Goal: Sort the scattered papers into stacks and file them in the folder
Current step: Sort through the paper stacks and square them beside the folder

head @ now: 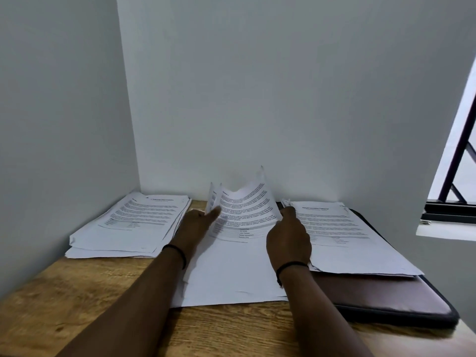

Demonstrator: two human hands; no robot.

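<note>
A wooden table (77,305) stands in the corner of two pale walls, and three groups of printed papers lie across its far half. At ten o'clock sits the left stack (128,228), thick and a little fanned at its edges, pushed close to the side wall. At two o'clock the right stack (342,235) rests on top of a dark brown folder (386,297), which lies flat and closed, its near part showing bare beyond the papers. Between them, at twelve o'clock, the middle stack (231,274) lies flat on the table with blank white paper showing at its near end.

Both hands work on the far end of this middle stack. The left hand (198,222) holds the left edge of several lifted sheets (244,207), thumb stretched out against them; the other fingers are hidden, so how far they curl I cannot tell. The right hand (288,240) grips the right edge of the same sheets, fingers curled round it. The sheets bow upward toward the back wall, their top corners curling. A thin dark band circles each wrist. At three o'clock a window (453,163) with dark bars lets in light.
</note>
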